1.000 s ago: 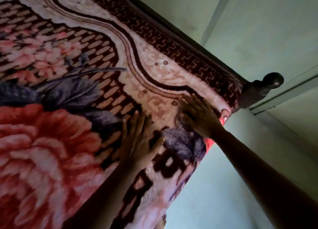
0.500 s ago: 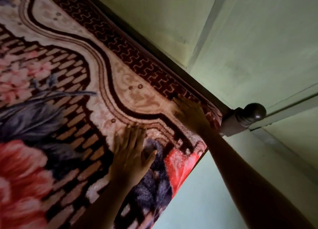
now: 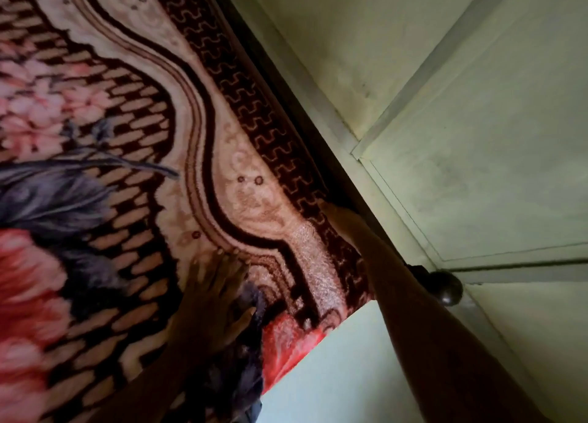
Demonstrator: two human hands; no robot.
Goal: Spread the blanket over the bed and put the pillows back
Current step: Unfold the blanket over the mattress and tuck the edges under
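A thick floral blanket (image 3: pixel 133 155) in red, pink, cream and dark maroon lies flat over the bed and fills the left of the view. My left hand (image 3: pixel 213 298) presses on it with spread, straight fingers near the blanket's corner. My right hand (image 3: pixel 342 220) reaches along the blanket's far edge, where the maroon border meets the dark bed frame; its fingertips are hidden in the gap there. No pillows are in view.
A dark wooden bedpost knob (image 3: pixel 445 287) stands at the bed's corner, just right of my right forearm. Pale green walls (image 3: pixel 461 136) close in behind and beside the bed. The blanket's red corner (image 3: pixel 286 346) hangs over the bed's side.
My right hand has slid farther along the far edge, toward the bed frame. My left hand has stayed flat on the blanket near the corner. The view has swung.
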